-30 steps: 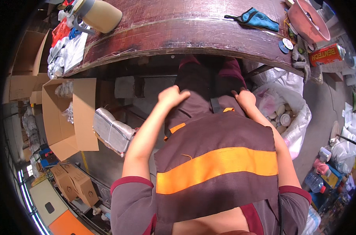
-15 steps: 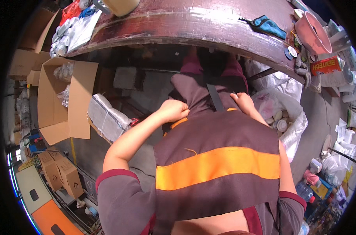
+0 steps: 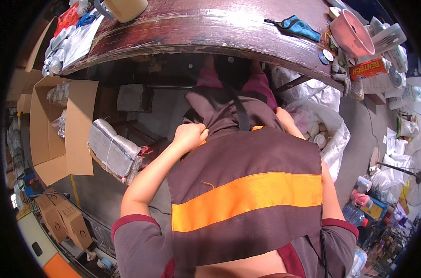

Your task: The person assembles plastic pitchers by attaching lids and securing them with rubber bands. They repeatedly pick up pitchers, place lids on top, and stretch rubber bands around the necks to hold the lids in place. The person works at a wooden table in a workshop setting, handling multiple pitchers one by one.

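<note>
A dark brown apron (image 3: 247, 153) with a wide orange band covers my front, and its lower part is bunched into folds over my lap. My left hand (image 3: 190, 136) is closed on the apron's left edge, beside a small orange trim. At the opposite edge, my right hand (image 3: 284, 118) is closed against the cloth, with its fingers partly hidden by the folds. A dark strap (image 3: 241, 113) hangs down the middle of the gathered fabric, between the two hands.
Ahead stands a dark red table (image 3: 196, 28) with a beige mug (image 3: 127, 10), a blue pouch (image 3: 296, 28) and a pink basin (image 3: 351, 34). Left are an open carton (image 3: 83, 129) and a wrapped grey stool (image 3: 110, 146). A white sack (image 3: 335, 148) of round pieces sits right.
My right hand has slid down and back along the apron's edge, and its fingers show less. The cloth between my hands is more gathered. The view has shifted slightly to the right.
</note>
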`<state>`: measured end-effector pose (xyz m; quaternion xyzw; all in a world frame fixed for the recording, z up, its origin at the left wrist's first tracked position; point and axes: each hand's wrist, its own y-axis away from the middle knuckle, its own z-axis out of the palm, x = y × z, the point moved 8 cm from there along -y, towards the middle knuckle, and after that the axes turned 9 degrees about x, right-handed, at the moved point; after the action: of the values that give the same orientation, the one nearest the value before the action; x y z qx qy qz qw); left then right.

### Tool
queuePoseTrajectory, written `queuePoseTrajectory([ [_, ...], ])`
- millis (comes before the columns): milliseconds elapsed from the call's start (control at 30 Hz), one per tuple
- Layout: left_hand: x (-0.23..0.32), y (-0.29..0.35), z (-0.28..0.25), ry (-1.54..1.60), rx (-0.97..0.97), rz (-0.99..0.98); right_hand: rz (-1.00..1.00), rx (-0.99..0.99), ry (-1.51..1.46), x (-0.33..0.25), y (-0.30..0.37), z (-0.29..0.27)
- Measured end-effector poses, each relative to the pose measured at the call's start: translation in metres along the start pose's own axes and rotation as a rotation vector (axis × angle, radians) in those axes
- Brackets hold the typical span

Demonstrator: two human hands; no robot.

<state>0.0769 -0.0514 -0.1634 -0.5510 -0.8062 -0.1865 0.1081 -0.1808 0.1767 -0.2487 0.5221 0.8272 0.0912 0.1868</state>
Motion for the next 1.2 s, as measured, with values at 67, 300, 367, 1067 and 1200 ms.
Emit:
queuePoseTrajectory([
  [67,-0.001,0.002,0.001,-0.004,0.061,-0.011,-0.072,-0.017,0.040,0.007,-0.008,0.021],
  [300,-0.004,0.002,0.007,0.014,0.129,-0.053,-0.113,0.137,-0.164,-0.008,-0.017,0.011],
  [367,-0.006,0.002,0.007,0.050,0.135,-0.079,-0.112,0.210,-0.389,-0.007,-0.014,0.006],
  [1067,0.003,-0.073,0.043,-0.102,0.083,-0.052,-0.084,-0.308,-0.816,0.034,0.179,-0.126],
  [1200,-0.018,-0.083,0.041,-0.063,0.111,-0.312,-0.050,-0.226,-0.855,0.047,0.196,-0.131],
])
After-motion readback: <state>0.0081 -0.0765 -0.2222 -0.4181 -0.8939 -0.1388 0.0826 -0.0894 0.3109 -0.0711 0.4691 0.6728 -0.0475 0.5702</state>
